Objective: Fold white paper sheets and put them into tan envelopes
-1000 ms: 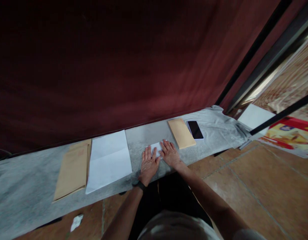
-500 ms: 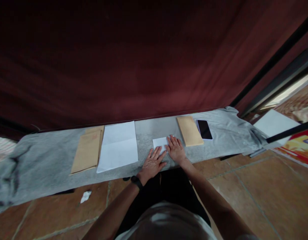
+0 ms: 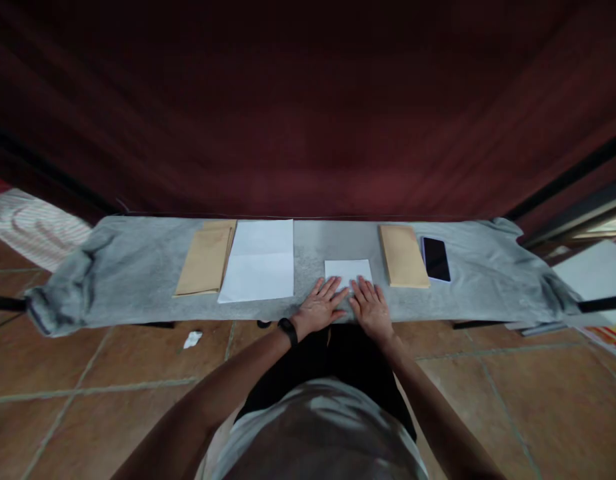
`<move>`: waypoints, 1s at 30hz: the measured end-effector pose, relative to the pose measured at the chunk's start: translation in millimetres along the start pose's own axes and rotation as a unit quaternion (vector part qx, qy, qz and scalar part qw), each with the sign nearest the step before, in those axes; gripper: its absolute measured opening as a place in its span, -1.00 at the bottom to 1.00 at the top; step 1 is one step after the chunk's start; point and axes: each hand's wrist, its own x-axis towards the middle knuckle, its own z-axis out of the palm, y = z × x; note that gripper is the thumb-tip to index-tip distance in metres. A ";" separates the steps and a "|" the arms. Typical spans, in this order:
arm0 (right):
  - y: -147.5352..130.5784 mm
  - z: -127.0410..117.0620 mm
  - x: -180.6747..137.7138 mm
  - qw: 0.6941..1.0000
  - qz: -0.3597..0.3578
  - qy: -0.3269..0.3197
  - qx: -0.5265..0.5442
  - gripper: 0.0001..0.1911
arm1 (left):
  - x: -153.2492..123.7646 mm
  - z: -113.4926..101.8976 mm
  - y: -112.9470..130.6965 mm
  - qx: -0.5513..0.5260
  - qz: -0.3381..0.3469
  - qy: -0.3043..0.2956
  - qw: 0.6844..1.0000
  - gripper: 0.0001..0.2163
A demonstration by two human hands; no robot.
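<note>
A small folded white paper (image 3: 348, 271) lies on the grey cloth-covered bench (image 3: 138, 267) in front of me. My left hand (image 3: 321, 308) rests flat with fingers spread on the paper's near left edge. My right hand (image 3: 371, 308) lies flat beside it, fingers spread on the paper's near right edge. Neither hand holds anything. A black band sits on my left wrist.
A brown envelope (image 3: 403, 255) and a dark phone (image 3: 435, 259) lie right of the paper. A large white sheet (image 3: 259, 260) and a stack of brown envelopes (image 3: 205, 258) lie to the left. Dark red curtain behind; tiled floor with a paper scrap (image 3: 192, 339).
The view has swung left and levelled. Both hands have slid back toward me along the paper, uncovering more of it.
</note>
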 end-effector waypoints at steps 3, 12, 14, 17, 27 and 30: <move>4.7 -0.3 -4.0 1.000 0.004 0.005 -0.005 -0.44 | -2.5 -1.5 0.9 0.007 0.007 -0.006 1.000 -0.35; 2.1 1.6 -6.7 1.000 0.020 0.011 -0.021 -0.43 | -10.4 -2.1 4.6 0.020 0.017 0.002 1.000 -0.29; 1.8 1.7 -7.2 1.000 0.021 0.007 -0.022 -0.43 | -11.8 -2.9 5.0 0.020 0.012 0.001 1.000 -0.27; 0.7 2.2 -7.3 0.999 0.030 0.009 -0.027 -0.43 | -15.3 -3.1 7.2 0.016 0.006 0.001 1.000 -0.26; -1.1 4.5 -5.5 0.998 0.039 0.020 -0.037 -0.42 | 15.3 4.4 23.4 -0.024 -0.116 0.040 0.992 -0.43; -1.8 3.7 -3.9 0.998 0.042 0.018 -0.042 -0.44 | 35.7 6.8 18.1 -0.031 -0.138 0.034 0.989 -0.45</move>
